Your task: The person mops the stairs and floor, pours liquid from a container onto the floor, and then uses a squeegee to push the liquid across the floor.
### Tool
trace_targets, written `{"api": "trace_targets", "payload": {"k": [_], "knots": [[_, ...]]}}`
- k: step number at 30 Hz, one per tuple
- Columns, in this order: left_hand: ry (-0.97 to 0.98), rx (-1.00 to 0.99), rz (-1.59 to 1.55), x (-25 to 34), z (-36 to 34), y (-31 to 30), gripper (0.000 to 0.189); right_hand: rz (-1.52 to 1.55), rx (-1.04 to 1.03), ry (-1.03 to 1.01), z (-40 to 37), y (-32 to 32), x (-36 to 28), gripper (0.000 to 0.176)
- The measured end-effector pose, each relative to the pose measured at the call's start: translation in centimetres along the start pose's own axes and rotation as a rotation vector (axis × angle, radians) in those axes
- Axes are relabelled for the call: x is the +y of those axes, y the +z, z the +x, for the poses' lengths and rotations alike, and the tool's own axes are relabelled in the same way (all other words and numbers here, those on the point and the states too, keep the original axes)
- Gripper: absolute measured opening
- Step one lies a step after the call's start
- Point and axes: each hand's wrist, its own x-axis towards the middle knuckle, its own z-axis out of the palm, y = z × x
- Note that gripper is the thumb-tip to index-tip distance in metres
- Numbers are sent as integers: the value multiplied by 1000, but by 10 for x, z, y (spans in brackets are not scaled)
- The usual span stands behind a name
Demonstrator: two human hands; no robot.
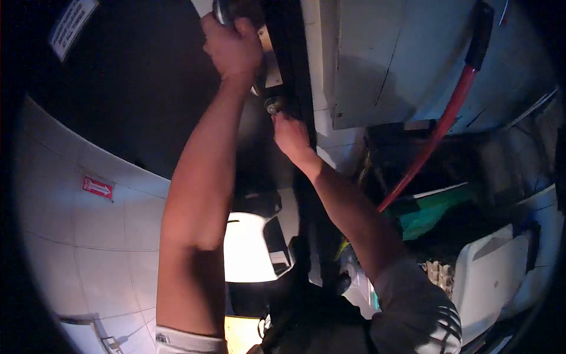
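At the top of the view, my left hand (233, 48) is closed around a handle with a dark, shiny rounded end (223, 10) on the edge of a black door (135, 76). A metal lock plate (272, 69) shows just to the right of this hand. Lower down, my right hand (290, 134) pinches at a round metal lock knob (273, 105) on the same dark edge. Its fingertips touch the knob. Whether a key sits between those fingers cannot be made out.
On the right hangs a red hose (439, 133) in front of a grey cabinet (377, 65). Below it are a green container (433, 212) and a white plastic lid or chair back (489, 283). A red arrow sign (97, 187) marks the tiled wall (94, 236) at left.
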Motion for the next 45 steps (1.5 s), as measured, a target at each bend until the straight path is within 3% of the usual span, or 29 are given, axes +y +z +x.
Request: {"api": "trace_targets", "payload": {"k": [2, 5, 10, 12, 15, 16, 19, 22, 25, 28, 31, 37, 40, 43, 45], "knots": [[12, -8, -18, -4, -5, 5, 41, 391, 20, 225, -9, 37, -5, 15], [22, 17, -40, -4, -1, 8, 40, 2049, 35, 1266, 1, 9, -43, 25], [110, 71, -39, -10, -3, 9, 38, 1804, 39, 1113, -3, 27, -44, 30], [32, 52, -112, -10, -6, 9, 37, 1689, 24, 1052, -9, 31, -43, 33], [77, 53, -157, -4, -6, 4, 31, 677, 259, 650, -12, 24, -30, 35], [117, 49, -160, -3, -8, 1, 29, 561, 223, 576, -8, 23, -26, 36], [-5, 26, -74, 5, -8, 3, 31, 1045, 11, 846, 4, 26, -13, 34], [-176, -98, -137, 18, -4, -10, 30, 907, 86, 698, 3, 53, -8, 34], [-59, -46, -157, -5, -4, -5, 36, 1414, 145, 963, 7, 30, -33, 33], [-43, 13, -65, -8, -4, 7, 39, 1804, -176, 1358, 13, -21, -41, 27], [42, 73, -150, -3, -12, 10, 37, 2771, -61, 972, -2, -10, -38, 27], [79, 51, 20, -16, -8, 17, 39, 3331, 417, 811, -8, 15, -56, 16], [250, 151, -193, -14, -13, 21, 29, 3101, 285, 641, -7, 26, -47, 9], [253, 128, -169, -16, -10, 18, 30, 1976, 142, 1257, -2, 0, -34, 11], [215, 94, -212, -13, -12, 16, 31, 970, 47, 709, -10, 45, -5, 5]]}}
